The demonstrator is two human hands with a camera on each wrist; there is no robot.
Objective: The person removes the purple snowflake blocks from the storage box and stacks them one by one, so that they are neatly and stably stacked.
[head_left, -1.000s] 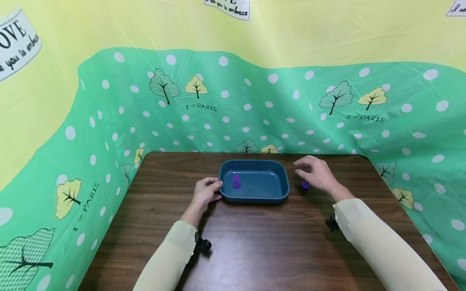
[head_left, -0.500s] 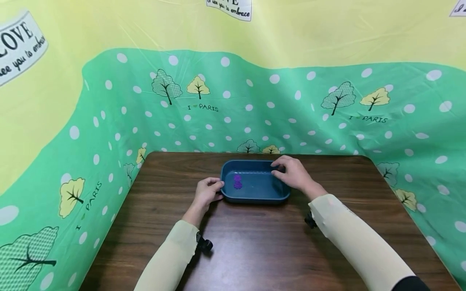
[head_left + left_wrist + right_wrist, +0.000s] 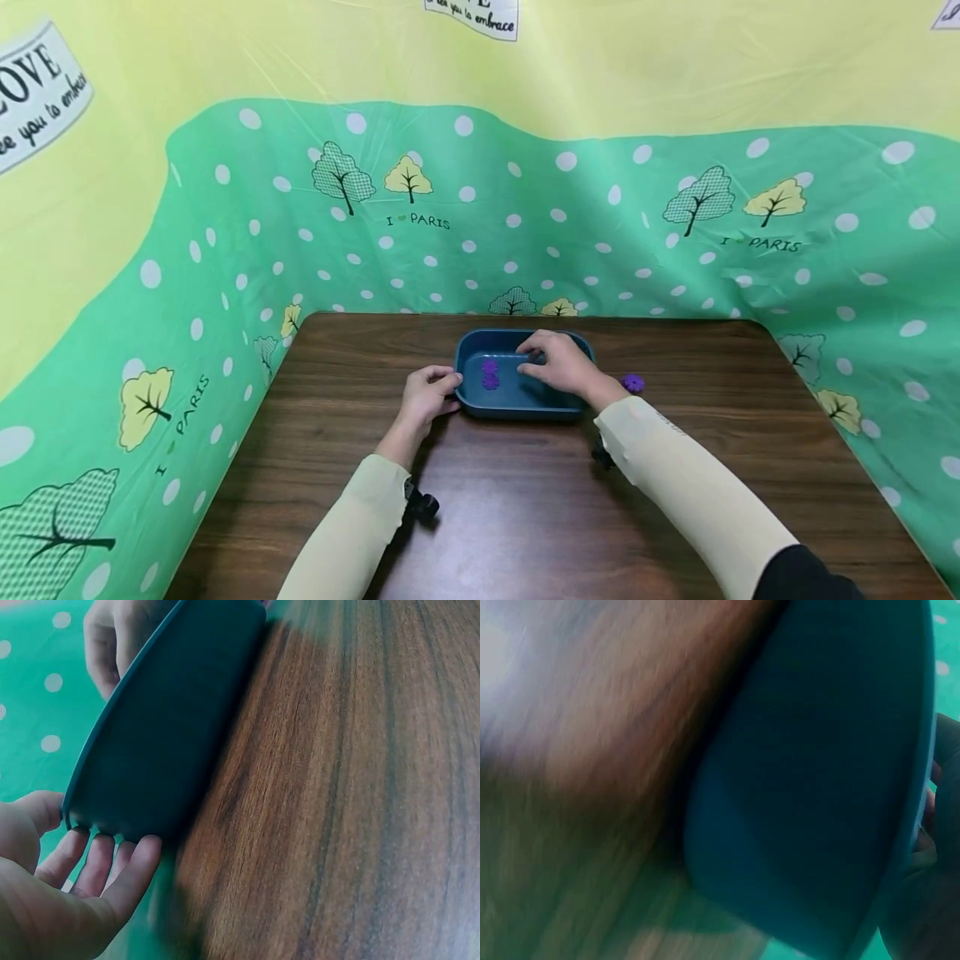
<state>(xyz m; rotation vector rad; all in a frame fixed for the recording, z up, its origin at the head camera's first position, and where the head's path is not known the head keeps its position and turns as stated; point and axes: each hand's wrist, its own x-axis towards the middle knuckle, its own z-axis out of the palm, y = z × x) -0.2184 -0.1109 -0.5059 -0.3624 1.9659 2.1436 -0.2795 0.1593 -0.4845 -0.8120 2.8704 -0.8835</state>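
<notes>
A dark blue rectangular tray [image 3: 525,408] stands on the table. My left hand [image 3: 429,396] grips its left end; in the left wrist view the thumb is at the rim and the fingers [image 3: 139,874] lie against the outer wall. Inside the tray, toward its left, lie small purple flower-shaped pieces [image 3: 490,375], close together. Over the tray's right half hovers my right hand [image 3: 558,362], thumb and fingers apart, with nothing visible between them. Another purple flower-shaped piece [image 3: 633,383] lies on the table right of the tray. The right wrist view is blurred; the tray wall [image 3: 817,787] hides most of that hand.
The dark wood-grain table [image 3: 510,500] carries the tray. A green and yellow printed cloth [image 3: 420,267] hangs behind the table and along its sides. Small black cameras [image 3: 423,504] are strapped at the wrists.
My right hand has moved left, from beside the loose purple piece across the tray's right rim to above its inside. The left hand stays on the tray.
</notes>
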